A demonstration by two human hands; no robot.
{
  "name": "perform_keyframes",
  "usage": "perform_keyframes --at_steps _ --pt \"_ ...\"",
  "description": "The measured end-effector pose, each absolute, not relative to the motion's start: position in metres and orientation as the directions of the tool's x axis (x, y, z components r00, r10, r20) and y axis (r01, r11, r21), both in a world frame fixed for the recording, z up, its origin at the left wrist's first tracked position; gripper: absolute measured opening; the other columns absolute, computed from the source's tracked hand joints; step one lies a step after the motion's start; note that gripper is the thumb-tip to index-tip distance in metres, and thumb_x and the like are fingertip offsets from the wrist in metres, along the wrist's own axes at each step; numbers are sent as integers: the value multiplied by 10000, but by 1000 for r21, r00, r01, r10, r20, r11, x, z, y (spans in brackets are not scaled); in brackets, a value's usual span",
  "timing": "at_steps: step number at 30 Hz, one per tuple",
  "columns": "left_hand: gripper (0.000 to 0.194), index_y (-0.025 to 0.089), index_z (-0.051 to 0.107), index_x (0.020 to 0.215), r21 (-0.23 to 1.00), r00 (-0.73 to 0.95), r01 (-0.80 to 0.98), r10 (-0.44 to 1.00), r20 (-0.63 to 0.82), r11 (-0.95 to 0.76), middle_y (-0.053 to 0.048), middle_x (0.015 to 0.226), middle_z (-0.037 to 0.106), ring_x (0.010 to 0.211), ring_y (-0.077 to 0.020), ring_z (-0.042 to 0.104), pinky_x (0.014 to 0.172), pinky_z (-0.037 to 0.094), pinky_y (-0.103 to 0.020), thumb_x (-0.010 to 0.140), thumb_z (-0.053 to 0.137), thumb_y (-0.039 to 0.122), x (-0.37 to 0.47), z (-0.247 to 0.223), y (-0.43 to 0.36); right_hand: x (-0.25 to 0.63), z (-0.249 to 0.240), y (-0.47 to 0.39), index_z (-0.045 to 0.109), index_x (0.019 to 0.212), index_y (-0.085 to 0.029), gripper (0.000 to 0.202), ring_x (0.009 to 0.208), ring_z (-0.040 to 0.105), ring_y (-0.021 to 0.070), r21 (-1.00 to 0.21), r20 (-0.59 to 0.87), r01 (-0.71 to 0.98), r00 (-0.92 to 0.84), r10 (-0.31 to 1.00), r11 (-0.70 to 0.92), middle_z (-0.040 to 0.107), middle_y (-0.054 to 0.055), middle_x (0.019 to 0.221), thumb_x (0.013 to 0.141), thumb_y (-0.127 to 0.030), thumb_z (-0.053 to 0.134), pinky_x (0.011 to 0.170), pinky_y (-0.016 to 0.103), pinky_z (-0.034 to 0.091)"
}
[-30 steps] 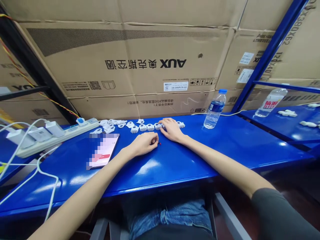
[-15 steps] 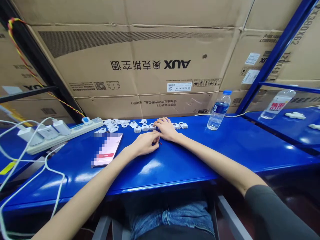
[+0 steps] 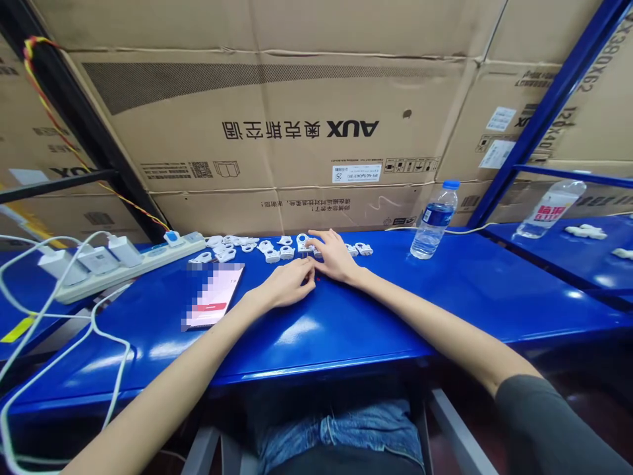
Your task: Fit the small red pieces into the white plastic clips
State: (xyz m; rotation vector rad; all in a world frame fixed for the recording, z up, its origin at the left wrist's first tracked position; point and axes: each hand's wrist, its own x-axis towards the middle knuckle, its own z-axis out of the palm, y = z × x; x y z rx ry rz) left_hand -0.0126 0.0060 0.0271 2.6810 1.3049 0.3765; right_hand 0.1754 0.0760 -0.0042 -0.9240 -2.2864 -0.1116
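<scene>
white ringed piece (image 3: 302, 241) is seen just beyond the fingertips of the right hand (image 3: 337, 258), off to their left; ring end is pointed away from the person, prongs toward, so the long axis is run roughly fore and aft. right hand is placed nearer to it; left hand (image 3: 291, 282) is set lower, on the near side. right hand is held partly open, index finger stretched and seemingly touched to the piece; whether it is gripped cannot be told. left hand is loosely curled, fingertips brought up against the right hand near its thumb; anything held inside is hidden. tiny red item (image 3: 318, 278) is seen just below the right hand.

similar white pieces (image 3: 272, 254) are lined up on both sides, partly covered by the right hand; more are bunched farther left (image 3: 227, 243). all are laid on the blue surface (image 3: 346, 326). phone (image 3: 226, 280) is placed left of the left hand, power strip (image 3: 154, 256) beyond it, with chargers plugged in. blue-capped bottle (image 3: 431, 221), clear liquid inside, is stood to the right; another bottle (image 3: 550, 210) is set farther right, its fill not made out. cardboard cartons (image 3: 297, 86) are stacked behind, contents hidden.
</scene>
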Motion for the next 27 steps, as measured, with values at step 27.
perform_keyframes --at_steps 27 --pt "137 231 579 973 368 482 722 808 339 -585 -40 912 703 856 -241 662 798 482 -362 845 538 203 -20 21 22 203 6 43 683 1158 -208 263 1327 574 337 -39 592 674 -579 561 737 626 138 1475 902 -268 701 1216 639 334"
